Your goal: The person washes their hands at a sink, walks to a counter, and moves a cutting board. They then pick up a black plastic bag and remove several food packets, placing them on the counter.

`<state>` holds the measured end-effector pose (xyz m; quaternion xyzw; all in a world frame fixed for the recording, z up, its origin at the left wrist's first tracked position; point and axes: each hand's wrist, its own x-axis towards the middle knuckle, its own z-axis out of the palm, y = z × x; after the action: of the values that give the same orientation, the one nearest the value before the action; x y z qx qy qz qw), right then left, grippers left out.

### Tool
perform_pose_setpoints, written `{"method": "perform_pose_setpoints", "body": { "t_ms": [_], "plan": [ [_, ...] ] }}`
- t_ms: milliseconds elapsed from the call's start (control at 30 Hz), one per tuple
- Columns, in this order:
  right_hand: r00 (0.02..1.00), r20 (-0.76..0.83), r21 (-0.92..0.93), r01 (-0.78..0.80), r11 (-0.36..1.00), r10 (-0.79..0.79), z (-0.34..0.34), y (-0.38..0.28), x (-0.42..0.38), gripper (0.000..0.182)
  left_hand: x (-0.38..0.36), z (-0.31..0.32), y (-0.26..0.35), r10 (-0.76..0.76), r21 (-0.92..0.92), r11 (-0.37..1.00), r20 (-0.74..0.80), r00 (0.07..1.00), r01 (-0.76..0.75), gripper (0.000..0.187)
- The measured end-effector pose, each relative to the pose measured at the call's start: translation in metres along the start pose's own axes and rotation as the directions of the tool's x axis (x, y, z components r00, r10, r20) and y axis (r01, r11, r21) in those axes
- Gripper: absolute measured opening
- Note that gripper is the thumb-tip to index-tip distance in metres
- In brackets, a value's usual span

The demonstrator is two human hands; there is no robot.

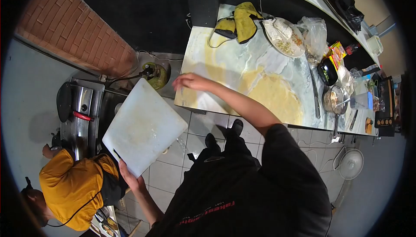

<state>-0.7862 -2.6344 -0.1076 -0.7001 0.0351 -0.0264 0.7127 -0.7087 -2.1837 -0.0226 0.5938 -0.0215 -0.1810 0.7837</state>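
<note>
One white cutting board (143, 126) is gripped at its lower edge by the left hand (130, 177); the right hand (190, 81) is spread open over the counter's edge.

From left to right are seen: one person in a yellow shirt (71, 187) beside a steel stove (80, 113), one green gas cylinder (157, 75), tiled floor (203, 124), and one marbled counter (242, 70) smeared yellow. One plate (284, 37) of food scraps, one black bowl (327, 71) and one pan (333, 100) are set along its right side.
</note>
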Motion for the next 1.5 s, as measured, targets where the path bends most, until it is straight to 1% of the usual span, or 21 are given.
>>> {"method": "perform_pose_setpoints", "body": {
  "t_ms": [133, 233, 333, 467, 767, 800, 833, 867, 900, 933, 967, 1000, 1100, 1167, 1233, 1267, 1300, 1367, 1400, 1433, 1500],
  "plan": [
    [0.999, -0.039, 0.158, 0.044, 0.987, -0.038, 0.043, -0.068, -0.060, 0.024, -0.003, -0.010, -0.002, -0.031, -0.036, 0.999, 0.081, 0.996, 0.034, 0.039],
    [0.890, -0.456, -0.209, -0.089, 0.974, -0.016, 0.024, -0.056, -0.120, 0.024, 0.007, -0.011, -0.010, -0.051, -0.062, 0.997, 0.005, 0.999, 0.051, 0.036],
    [0.701, -0.710, -0.341, -0.249, 0.906, -0.074, 0.005, -0.032, -0.196, 0.023, 0.014, 0.016, -0.016, -0.029, -0.023, 0.999, 0.089, 0.996, 0.031, 0.034],
    [0.455, -0.890, -0.181, -0.397, 0.900, 0.022, 0.001, -0.048, -0.294, 0.028, 0.037, 0.053, -0.040, -0.064, 0.067, 0.996, 0.180, 0.982, 0.053, 0.034],
    [-0.089, -0.922, -0.258, -0.584, 0.770, -0.376, -0.095, 0.029, -0.448, 0.038, 0.053, 0.191, -0.094, -0.157, 0.230, 0.972, 0.527, 0.835, 0.037, 0.035],
    [-0.091, -0.902, -0.251, -0.685, 0.684, -0.422, -0.099, 0.036, -0.443, 0.042, 0.059, 0.195, -0.101, -0.167, 0.243, 0.969, 0.545, 0.821, 0.036, 0.035],
    [0.062, -0.937, -0.201, -0.901, 0.385, -0.343, -0.084, 0.023, -0.418, 0.044, 0.061, 0.203, -0.106, -0.166, 0.236, 0.971, 0.532, 0.830, 0.042, 0.033],
    [0.290, -0.940, -0.341, -0.757, 0.557, -0.181, -0.075, 0.018, -0.403, 0.041, 0.061, 0.215, -0.104, -0.190, 0.223, 0.972, 0.545, 0.817, 0.077, 0.033],
    [0.809, -0.586, -0.674, -0.454, 0.583, -0.049, -0.070, 0.052, -0.397, 0.034, 0.061, 0.224, -0.103, -0.214, 0.210, 0.971, 0.553, 0.805, 0.114, 0.032],
    [0.809, -0.587, -0.256, -0.219, 0.942, 0.029, -0.028, 0.005, -0.368, 0.030, 0.066, 0.228, -0.107, -0.225, 0.210, 0.969, 0.529, 0.818, 0.131, 0.032],
    [0.895, -0.394, -0.121, -0.274, 0.954, 0.207, -0.009, -0.029, -0.357, 0.031, 0.065, 0.239, -0.106, -0.222, 0.215, 0.968, 0.508, 0.833, 0.127, 0.032],
    [0.939, -0.318, -0.055, -0.155, 0.986, 0.129, -0.001, -0.083, -0.352, 0.030, 0.064, 0.248, -0.103, -0.203, 0.210, 0.972, 0.506, 0.838, 0.109, 0.033],
    [0.748, -0.662, -0.010, -0.074, 0.997, 0.049, -0.033, -0.055, -0.383, 0.034, 0.061, 0.270, -0.102, -0.183, 0.224, 0.971, 0.460, 0.869, 0.086, 0.034],
    [0.447, -0.887, -0.056, -0.353, 0.934, 0.115, -0.064, -0.064, -0.421, 0.039, 0.065, 0.285, -0.108, -0.180, 0.238, 0.968, 0.426, 0.886, 0.082, 0.035],
    [0.154, -0.914, -0.335, -0.808, 0.484, -0.375, -0.091, -0.029, -0.450, 0.042, 0.067, 0.294, -0.123, -0.164, 0.176, 0.980, 0.474, 0.865, 0.090, 0.036],
    [0.199, -0.903, -0.353, -0.850, 0.392, -0.382, -0.087, -0.020, -0.453, 0.040, 0.062, 0.300, -0.127, -0.168, 0.176, 0.980, 0.474, 0.864, 0.094, 0.036],
    [0.433, -0.899, -0.328, -0.769, 0.549, 0.070, -0.085, -0.006, -0.454, 0.044, 0.055, 0.309, -0.133, -0.190, 0.196, 0.975, 0.486, 0.853, 0.105, 0.036],
    [0.782, -0.604, -0.529, -0.248, 0.812, -0.154, -0.050, -0.028, -0.439, 0.037, 0.043, 0.327, -0.145, -0.216, 0.218, 0.969, 0.508, 0.834, 0.118, 0.036],
    [0.841, -0.530, -0.301, -0.065, 0.951, -0.111, -0.049, -0.044, -0.436, 0.028, 0.036, 0.336, -0.151, -0.218, 0.235, 0.966, 0.526, 0.822, 0.106, 0.035],
    [0.834, -0.541, -0.298, -0.071, 0.952, -0.107, -0.052, -0.056, -0.443, 0.028, 0.031, 0.342, -0.157, -0.220, 0.250, 0.964, 0.543, 0.810, 0.095, 0.035],
    [0.540, -0.841, -0.079, -0.175, 0.981, 0.029, -0.066, -0.073, -0.458, 0.025, 0.028, 0.347, -0.175, -0.243, 0.269, 0.957, 0.536, 0.808, 0.109, 0.035]
  ]
}}
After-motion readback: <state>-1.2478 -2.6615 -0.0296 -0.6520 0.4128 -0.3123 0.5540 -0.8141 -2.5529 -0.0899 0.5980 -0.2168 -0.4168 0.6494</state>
